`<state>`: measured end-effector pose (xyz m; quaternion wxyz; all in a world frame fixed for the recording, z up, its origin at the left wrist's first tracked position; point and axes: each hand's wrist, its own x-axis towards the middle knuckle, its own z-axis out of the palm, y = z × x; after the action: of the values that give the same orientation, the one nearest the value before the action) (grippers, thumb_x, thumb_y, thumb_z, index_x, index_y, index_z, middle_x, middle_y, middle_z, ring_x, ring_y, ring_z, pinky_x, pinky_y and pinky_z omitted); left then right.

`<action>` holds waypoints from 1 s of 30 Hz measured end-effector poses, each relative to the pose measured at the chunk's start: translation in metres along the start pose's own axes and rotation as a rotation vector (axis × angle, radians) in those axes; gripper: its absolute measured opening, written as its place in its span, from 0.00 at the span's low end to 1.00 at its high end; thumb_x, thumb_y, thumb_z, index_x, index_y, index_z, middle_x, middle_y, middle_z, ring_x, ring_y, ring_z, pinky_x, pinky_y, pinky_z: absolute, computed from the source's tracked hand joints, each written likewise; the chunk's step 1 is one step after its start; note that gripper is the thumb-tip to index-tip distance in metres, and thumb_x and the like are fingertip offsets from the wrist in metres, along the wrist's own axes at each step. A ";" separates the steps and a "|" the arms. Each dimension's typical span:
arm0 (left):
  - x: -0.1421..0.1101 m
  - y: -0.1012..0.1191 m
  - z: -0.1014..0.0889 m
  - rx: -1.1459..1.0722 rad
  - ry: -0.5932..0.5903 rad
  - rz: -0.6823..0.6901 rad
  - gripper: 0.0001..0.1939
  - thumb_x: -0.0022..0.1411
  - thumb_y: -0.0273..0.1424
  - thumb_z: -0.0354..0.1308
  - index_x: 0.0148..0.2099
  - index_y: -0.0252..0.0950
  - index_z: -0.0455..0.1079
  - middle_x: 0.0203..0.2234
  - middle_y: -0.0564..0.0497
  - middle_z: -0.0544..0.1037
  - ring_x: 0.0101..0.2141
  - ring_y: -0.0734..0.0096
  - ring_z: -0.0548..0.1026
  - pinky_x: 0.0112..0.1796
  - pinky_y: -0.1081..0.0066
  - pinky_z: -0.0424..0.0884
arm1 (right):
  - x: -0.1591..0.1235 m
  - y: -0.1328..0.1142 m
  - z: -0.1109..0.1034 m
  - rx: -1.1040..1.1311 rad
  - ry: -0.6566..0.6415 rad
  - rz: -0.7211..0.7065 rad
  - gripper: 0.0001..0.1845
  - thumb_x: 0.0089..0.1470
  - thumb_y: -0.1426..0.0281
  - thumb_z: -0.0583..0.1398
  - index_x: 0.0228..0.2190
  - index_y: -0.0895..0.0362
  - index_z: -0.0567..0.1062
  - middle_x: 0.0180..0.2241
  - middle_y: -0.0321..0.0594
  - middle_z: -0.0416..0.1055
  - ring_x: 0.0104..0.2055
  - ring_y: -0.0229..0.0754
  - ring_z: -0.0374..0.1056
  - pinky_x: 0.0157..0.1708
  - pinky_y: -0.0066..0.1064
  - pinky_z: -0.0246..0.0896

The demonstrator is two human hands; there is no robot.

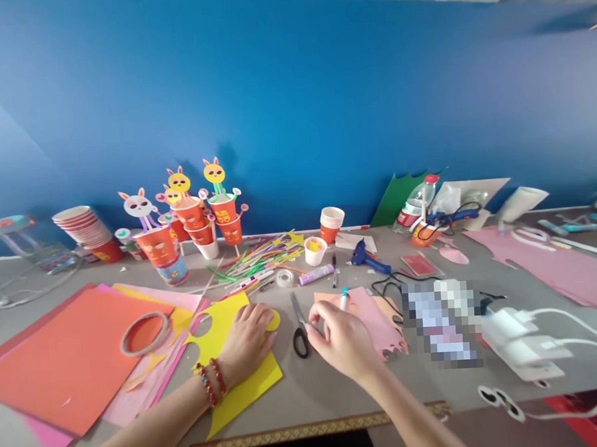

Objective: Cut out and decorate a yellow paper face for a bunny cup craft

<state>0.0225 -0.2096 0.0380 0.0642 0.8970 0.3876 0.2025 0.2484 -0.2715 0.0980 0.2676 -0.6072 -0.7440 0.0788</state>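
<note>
My left hand point(248, 329) lies flat on a cut sheet of yellow paper point(256, 379), its fingers stretched out. Beside its fingertips is a small round yellow piece point(272, 320). My right hand point(342, 338) has curled fingers, with thumb and index close together at the scissors point(300, 340). Part of the scissors is hidden behind that hand, and whether it grips them is unclear. Pink paper with cut edges point(376, 323) lies beyond the right hand. A marker with a blue cap point(344, 297) shows just past its knuckles.
Orange sheets point(75, 355) carry a tape roll point(144, 333) at left. Decorated rabbit cups point(160, 251) stand behind. Several coloured sticks point(260, 255), a glue stick point(316, 274), a white cup point(315, 252) and a blue glue gun point(369, 256) lie farther back. Chargers point(522, 342) with cables sit right.
</note>
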 end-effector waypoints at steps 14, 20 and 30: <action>-0.002 -0.002 0.000 -0.034 0.041 -0.038 0.13 0.66 0.32 0.54 0.52 0.39 0.67 0.48 0.43 0.73 0.49 0.54 0.69 0.51 0.53 0.66 | 0.002 -0.011 -0.030 0.500 0.040 -0.034 0.09 0.63 0.65 0.54 0.31 0.54 0.70 0.29 0.38 0.72 0.29 0.39 0.69 0.29 0.27 0.65; -0.001 -0.006 0.004 -0.088 0.058 -0.048 0.15 0.65 0.32 0.55 0.53 0.39 0.67 0.48 0.42 0.72 0.50 0.51 0.69 0.51 0.51 0.66 | 0.007 -0.033 -0.066 0.726 0.123 -0.164 0.08 0.61 0.68 0.54 0.30 0.54 0.68 0.31 0.39 0.70 0.34 0.41 0.68 0.36 0.32 0.66; 0.003 -0.004 0.000 -0.218 0.057 -0.117 0.15 0.60 0.31 0.58 0.50 0.39 0.71 0.48 0.43 0.73 0.50 0.50 0.70 0.52 0.49 0.66 | 0.039 -0.082 -0.103 0.900 0.108 -0.210 0.10 0.56 0.72 0.57 0.24 0.50 0.64 0.23 0.33 0.65 0.25 0.39 0.63 0.25 0.32 0.63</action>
<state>0.0217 -0.2051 0.0382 0.1618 0.8545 0.4166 0.2649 0.2237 -0.2765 0.2328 0.5492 -0.3552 -0.6784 0.3347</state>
